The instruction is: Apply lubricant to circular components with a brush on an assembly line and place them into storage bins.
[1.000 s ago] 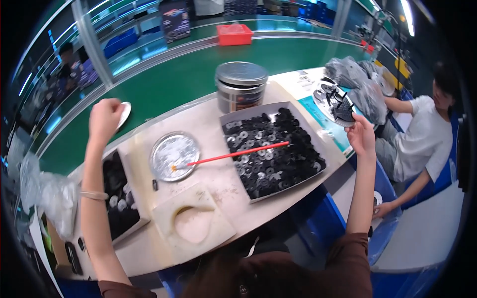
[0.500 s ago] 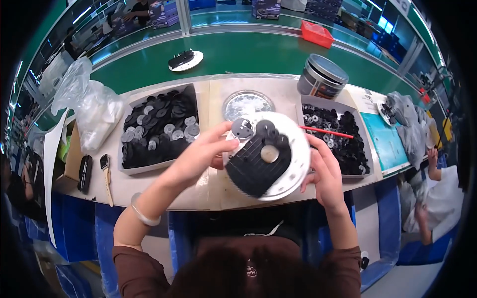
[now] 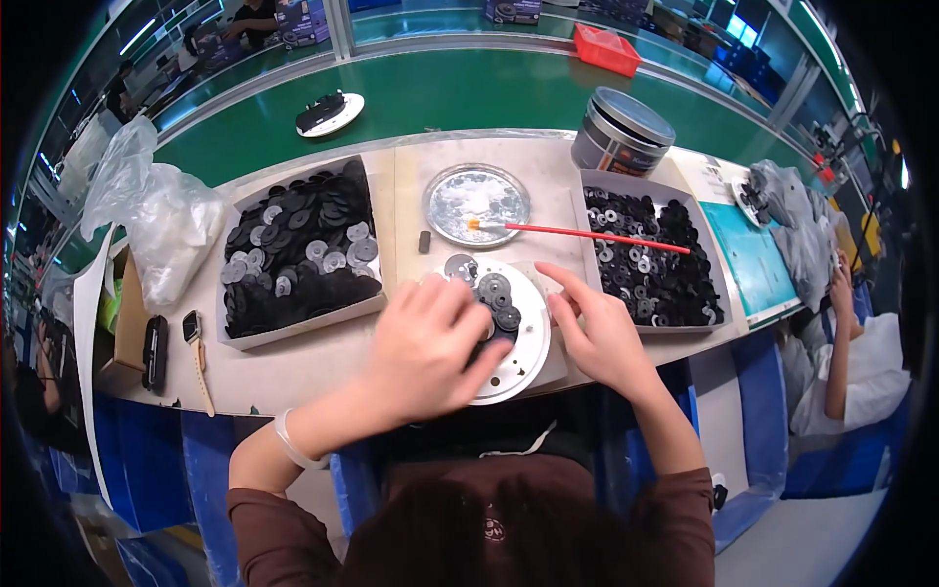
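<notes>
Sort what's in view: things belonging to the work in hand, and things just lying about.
Likely in the work: white disc, partly covered by the left hand; dark gears on it; left parts box; right parts box; red-handled brush; metal dish.

Apparently lying about: wristwatch; black oblong object; plastic bag.

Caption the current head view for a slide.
Left hand over a white disc with dark gears, right hand by its rim; beyond, a red brush stretches from dish to parts box.
</notes>
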Action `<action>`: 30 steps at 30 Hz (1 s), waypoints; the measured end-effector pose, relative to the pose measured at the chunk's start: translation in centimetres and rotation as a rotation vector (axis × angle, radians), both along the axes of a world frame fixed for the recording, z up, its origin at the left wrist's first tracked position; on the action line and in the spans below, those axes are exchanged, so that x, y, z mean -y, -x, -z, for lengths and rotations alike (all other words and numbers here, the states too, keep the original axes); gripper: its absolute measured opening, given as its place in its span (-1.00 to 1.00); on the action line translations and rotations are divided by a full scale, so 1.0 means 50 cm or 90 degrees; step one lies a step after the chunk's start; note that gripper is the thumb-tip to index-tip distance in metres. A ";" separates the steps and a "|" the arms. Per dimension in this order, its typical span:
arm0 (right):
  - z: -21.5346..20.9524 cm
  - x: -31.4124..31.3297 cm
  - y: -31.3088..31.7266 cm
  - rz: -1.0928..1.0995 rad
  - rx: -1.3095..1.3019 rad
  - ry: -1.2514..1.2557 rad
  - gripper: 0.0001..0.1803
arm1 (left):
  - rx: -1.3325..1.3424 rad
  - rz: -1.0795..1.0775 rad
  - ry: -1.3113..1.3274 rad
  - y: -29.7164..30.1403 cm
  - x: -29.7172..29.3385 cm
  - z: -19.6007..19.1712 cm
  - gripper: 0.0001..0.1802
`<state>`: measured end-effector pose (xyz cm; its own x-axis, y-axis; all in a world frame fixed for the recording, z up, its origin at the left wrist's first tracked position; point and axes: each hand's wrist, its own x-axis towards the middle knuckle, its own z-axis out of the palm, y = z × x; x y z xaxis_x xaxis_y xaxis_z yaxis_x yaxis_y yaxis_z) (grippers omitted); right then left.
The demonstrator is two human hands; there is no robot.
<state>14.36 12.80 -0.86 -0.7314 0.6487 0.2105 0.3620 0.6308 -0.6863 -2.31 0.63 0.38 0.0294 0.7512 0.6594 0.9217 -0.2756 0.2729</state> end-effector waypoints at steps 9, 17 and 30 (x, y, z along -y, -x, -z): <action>-0.004 -0.019 0.023 -0.104 -0.014 0.034 -0.72 | 0.021 0.047 0.104 -0.035 0.005 0.027 -0.71; 0.021 -0.016 0.031 -0.062 -0.068 -0.111 -0.77 | -0.061 -0.017 0.087 -0.041 -0.004 0.046 -0.69; -0.066 -0.162 -0.067 0.085 0.189 -0.418 -0.42 | -0.068 -0.007 0.056 -0.038 -0.006 0.038 -0.53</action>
<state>17.69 20.90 2.45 -0.7421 0.5443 0.3912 0.5761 0.8163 -0.0428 -0.39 0.94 -1.50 0.0882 0.8064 0.5848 0.9497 -0.2452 0.1950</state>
